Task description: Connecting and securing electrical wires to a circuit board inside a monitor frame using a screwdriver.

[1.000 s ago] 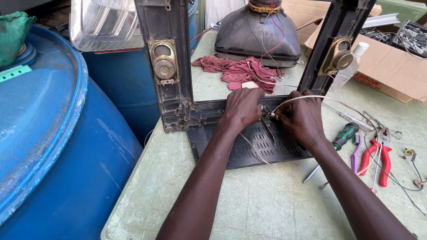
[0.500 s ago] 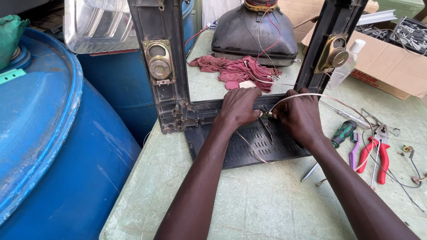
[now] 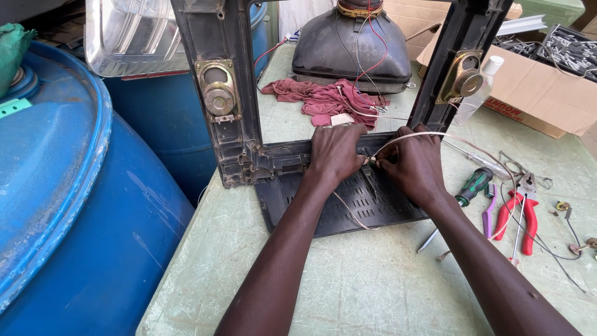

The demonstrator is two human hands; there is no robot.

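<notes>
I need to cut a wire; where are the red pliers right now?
In the head view the red pliers lie on the table, right of the right hand, beside the green screwdriver.

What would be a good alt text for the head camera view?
Two bare hands, left hand and right hand, pinch a thin white wire at the base of a dark, empty television frame standing on a pale green table. Red pliers lie to the right.

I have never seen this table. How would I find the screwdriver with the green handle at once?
Start at the black television frame standing on the green table, where the right hand works. Look just right of that wrist: the screwdriver lies slanted there. Its green-and-black handle sets it apart from the red pliers beside it.
</notes>
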